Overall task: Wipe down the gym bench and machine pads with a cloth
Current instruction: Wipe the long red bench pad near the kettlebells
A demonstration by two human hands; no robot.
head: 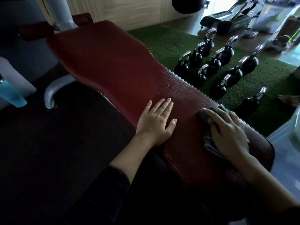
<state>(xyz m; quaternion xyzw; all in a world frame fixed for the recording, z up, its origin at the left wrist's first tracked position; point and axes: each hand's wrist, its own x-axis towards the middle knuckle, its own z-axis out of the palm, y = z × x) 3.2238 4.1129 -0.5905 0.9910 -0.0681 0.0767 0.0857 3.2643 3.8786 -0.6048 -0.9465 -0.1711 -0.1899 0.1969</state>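
A long dark red padded bench (113, 62) runs from the upper left to the lower right, speckled with fine droplets near its middle. My left hand (156, 122) lies flat on the pad near its left edge, fingers straight and together. My right hand (228, 135) presses a grey cloth (209, 116) onto the pad near the bench's right end; the cloth bunches out beyond my fingertips and under my wrist. My fingers lie spread over it.
Several black kettlebells (215, 62) with chrome handles stand on green turf to the right of the bench. A blue spray bottle (11, 93) sits at the left edge. Grey metal frame legs (52, 91) rise behind the bench. Dark rubber flooring lies on the left.
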